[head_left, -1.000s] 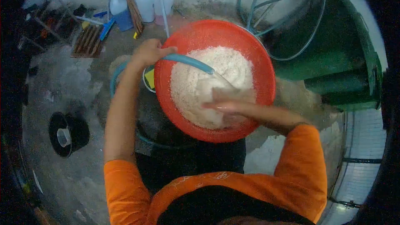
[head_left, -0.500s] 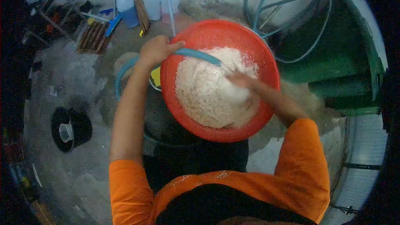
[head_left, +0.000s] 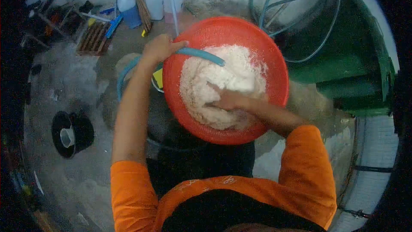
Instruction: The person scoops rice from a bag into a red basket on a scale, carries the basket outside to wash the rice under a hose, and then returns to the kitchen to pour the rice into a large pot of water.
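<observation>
A round red perforated basket (head_left: 280, 75) holds a heap of wet, whitish, crumbly grains (head_left: 240, 60), whose exact kind I cannot make out. My left hand (head_left: 159, 50) is closed on a blue-green hose (head_left: 198, 53) at the basket's left rim, the thumb lying along the top. The hose's end lies over the heap. My right hand (head_left: 231, 100) is down among the grains, with its fingers apart and their tips partly hidden. Under the basket's left side a yellow object (head_left: 159, 78) shows beside a curved rim.
A black bucket (head_left: 86, 133) with a white container (head_left: 67, 137) inside stands at left. Jugs (head_left: 155, 1), a stick broom (head_left: 139, 2) and a blue-headed tool (head_left: 113, 26) are near the back wall. Coiled hose (head_left: 328, 38) hangs by a large green bin (head_left: 356, 56) at right.
My right hand has moved from near the hose's end leftward and toward me through the grains. My left hand keeps its hold on the hose.
</observation>
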Demonstrator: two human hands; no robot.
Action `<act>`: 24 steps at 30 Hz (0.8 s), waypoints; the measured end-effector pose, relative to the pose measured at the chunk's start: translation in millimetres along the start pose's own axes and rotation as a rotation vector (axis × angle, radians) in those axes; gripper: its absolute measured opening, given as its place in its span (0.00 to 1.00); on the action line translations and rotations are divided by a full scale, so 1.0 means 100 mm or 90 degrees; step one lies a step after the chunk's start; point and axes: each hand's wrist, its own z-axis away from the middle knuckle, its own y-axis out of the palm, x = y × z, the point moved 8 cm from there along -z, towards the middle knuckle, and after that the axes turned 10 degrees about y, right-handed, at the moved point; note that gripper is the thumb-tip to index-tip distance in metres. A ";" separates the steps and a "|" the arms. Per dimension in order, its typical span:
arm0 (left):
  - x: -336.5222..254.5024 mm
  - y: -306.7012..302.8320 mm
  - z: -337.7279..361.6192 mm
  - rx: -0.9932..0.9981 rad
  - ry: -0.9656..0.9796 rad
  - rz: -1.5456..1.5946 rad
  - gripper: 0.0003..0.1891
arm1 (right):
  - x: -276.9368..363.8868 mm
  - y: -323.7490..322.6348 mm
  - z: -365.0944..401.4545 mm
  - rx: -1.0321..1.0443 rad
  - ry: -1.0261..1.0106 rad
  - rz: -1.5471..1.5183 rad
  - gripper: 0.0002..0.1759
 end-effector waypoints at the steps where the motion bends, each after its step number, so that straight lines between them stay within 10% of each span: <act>1: 0.03 0.02 0.00 0.001 -0.001 0.011 0.31 | -0.09 -0.10 -0.03 -0.043 0.012 0.079 0.51; 9: -0.14 -0.16 0.09 0.012 0.001 0.016 0.33 | -0.73 -0.67 -0.33 -0.246 0.081 0.310 0.32; 12: -0.15 -0.13 0.09 0.032 -0.009 0.030 0.32 | -0.43 -0.57 -0.11 -0.147 -0.048 0.417 0.28; 17: -0.23 -0.17 0.06 0.034 0.011 0.045 0.32 | 0.34 0.45 0.54 0.005 -0.336 0.055 0.28; 24: -0.11 -0.08 0.06 0.049 0.010 0.042 0.32 | -0.08 0.69 -0.27 0.001 -0.150 0.101 0.31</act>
